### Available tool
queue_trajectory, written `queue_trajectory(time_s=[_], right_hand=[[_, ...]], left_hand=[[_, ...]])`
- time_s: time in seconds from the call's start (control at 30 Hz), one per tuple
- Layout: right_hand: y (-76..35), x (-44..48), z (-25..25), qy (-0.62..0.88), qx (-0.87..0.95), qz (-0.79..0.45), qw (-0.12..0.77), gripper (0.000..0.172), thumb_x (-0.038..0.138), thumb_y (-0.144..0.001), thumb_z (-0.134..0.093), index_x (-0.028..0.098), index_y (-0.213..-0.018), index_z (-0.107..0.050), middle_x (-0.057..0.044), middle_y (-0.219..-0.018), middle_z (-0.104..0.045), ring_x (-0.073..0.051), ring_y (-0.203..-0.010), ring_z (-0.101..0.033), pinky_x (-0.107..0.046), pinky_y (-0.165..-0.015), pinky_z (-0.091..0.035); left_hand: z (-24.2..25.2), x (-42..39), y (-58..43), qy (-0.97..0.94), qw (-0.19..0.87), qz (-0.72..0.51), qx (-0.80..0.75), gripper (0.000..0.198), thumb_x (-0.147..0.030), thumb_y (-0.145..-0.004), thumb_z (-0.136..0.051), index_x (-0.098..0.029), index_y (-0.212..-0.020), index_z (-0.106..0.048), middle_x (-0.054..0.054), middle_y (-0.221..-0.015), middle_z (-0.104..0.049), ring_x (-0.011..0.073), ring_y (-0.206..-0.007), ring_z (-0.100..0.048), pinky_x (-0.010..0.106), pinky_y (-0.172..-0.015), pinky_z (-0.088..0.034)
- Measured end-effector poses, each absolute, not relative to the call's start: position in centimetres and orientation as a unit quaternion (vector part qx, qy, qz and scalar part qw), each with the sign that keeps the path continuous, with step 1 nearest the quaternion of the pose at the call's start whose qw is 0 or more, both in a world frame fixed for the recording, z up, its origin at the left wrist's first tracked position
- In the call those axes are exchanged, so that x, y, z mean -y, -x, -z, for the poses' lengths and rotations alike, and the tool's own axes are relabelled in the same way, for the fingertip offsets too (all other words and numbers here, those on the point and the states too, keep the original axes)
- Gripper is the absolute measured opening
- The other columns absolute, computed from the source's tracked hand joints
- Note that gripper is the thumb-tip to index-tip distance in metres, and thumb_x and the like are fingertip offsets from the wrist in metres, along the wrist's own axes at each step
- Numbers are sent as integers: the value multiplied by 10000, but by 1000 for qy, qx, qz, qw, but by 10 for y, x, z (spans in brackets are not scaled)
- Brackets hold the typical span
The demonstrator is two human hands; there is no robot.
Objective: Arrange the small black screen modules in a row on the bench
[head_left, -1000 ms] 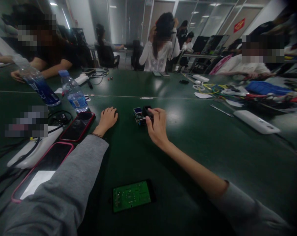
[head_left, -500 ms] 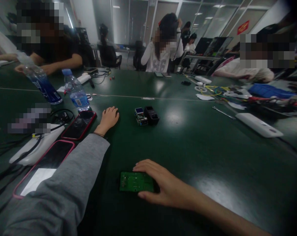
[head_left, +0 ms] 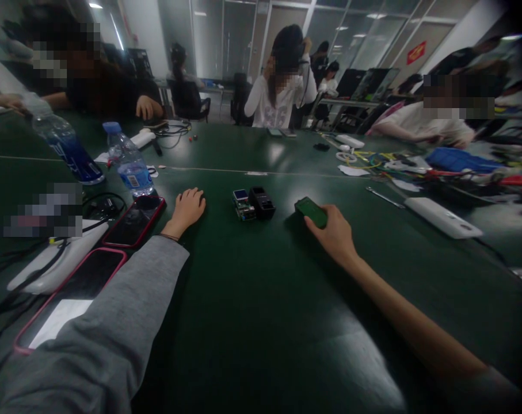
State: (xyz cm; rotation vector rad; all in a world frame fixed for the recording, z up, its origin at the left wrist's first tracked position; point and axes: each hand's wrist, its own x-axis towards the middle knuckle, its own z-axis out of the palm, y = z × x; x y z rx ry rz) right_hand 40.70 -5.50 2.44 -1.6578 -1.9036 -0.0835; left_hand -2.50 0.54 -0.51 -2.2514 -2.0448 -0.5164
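A green circuit board (head_left: 311, 213) is gripped in my right hand (head_left: 335, 233), thumb on its near edge and the other fingers behind it. It sits at or just above the dark green table, right of the middle; I cannot tell whether it touches. My left hand (head_left: 189, 210) lies palm down on the table, fingers stretched out, holding nothing. Between my hands stand a small circuit board with a little screen (head_left: 243, 205) and, against its right side, a black plastic case (head_left: 262, 202).
Left of my left arm lie two phones (head_left: 135, 221), a white power strip (head_left: 53, 264) and cables. Two bottles (head_left: 133, 167) stand behind them. On the right are a wrench (head_left: 384, 196), another white power strip (head_left: 444, 217) and a cable heap. Several people sit around the table.
My right hand has carried the green circuit board from the near middle of the table forward and right, beside the black case. My left hand stays in place.
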Motion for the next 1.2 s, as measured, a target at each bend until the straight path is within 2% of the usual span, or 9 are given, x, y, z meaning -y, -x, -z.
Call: queue_trajectory(time_s=[0.13,0.27,0.47,0.57,0.67,0.8,0.93,1.07,1.2], right_hand=[[-382,25,-18,632,724,115,252,420,366,-986,-575,106,-1316,-587,-255,-1322,-556,-430,-1220,-532,-587,-960,-514],[-375,15,-8,611,740,98,263,467,351,-970,-602,100,-1362,-562,-263,-1366,-505,-432,-1280,-482,-612,-1017,-484],[-390,5,0,632,696,25,340,613,281,-903,-606,-3,-1433,-487,-286,-1309,-589,-388,-1229,-579,-562,-1084,-490],[-386,10,-5,624,715,52,311,583,253,-934,-565,26,-1466,-486,-261,-1346,-605,-389,-1249,-581,-572,-1076,-505],[-374,19,-11,577,769,118,248,603,197,-980,-496,35,-1553,-402,-263,-1490,-515,-405,-1369,-494,-595,-1116,-473],[-360,27,-16,518,817,141,209,582,251,-1041,-471,34,-1574,-382,-259,-1551,-464,-414,-1404,-459,-590,-1130,-465],[-359,26,-14,483,835,133,229,528,267,-1063,-448,94,-1562,-425,-221,-1543,-476,-389,-1396,-462,-566,-1144,-457],[-363,22,-8,521,801,147,255,578,278,-1027,-514,94,-1568,-435,-270,-1574,-370,-461,-1426,-382,-646,-1151,-404],[-368,19,-3,545,786,110,270,577,258,-995,-493,99,-1549,-452,-264,-1506,-448,-444,-1363,-469,-651,-1088,-484]], left_hand=[[6,-7,26,731,30,163,662,500,-343,-1062,-368,-134,-1472,-564,170,-1591,-521,330,-1483,-456,557,-1235,-357],[7,-9,27,733,31,162,660,490,-344,-1062,-370,-156,-1473,-561,171,-1591,-521,320,-1483,-460,563,-1232,-356],[8,-8,28,731,28,165,661,483,-349,-1063,-376,-180,-1475,-561,156,-1595,-521,316,-1488,-455,555,-1233,-355],[7,-8,27,731,26,167,661,481,-353,-1065,-375,-180,-1471,-563,156,-1594,-522,317,-1489,-453,560,-1234,-349],[7,-8,27,732,25,163,661,474,-346,-1065,-375,-174,-1466,-561,159,-1590,-525,312,-1480,-462,570,-1232,-346],[6,-8,27,731,28,160,663,461,-340,-1067,-384,-171,-1457,-565,161,-1585,-530,317,-1477,-466,575,-1224,-358],[7,-8,28,734,31,159,659,464,-331,-1076,-394,-138,-1464,-560,168,-1587,-527,331,-1475,-465,573,-1227,-360],[8,-9,29,738,29,160,655,496,-328,-1080,-401,-73,-1481,-542,194,-1593,-512,349,-1481,-448,570,-1238,-349],[8,-10,29,739,26,160,654,480,-338,-1081,-390,-113,-1474,-551,184,-1591,-518,341,-1477,-462,588,-1226,-360]])
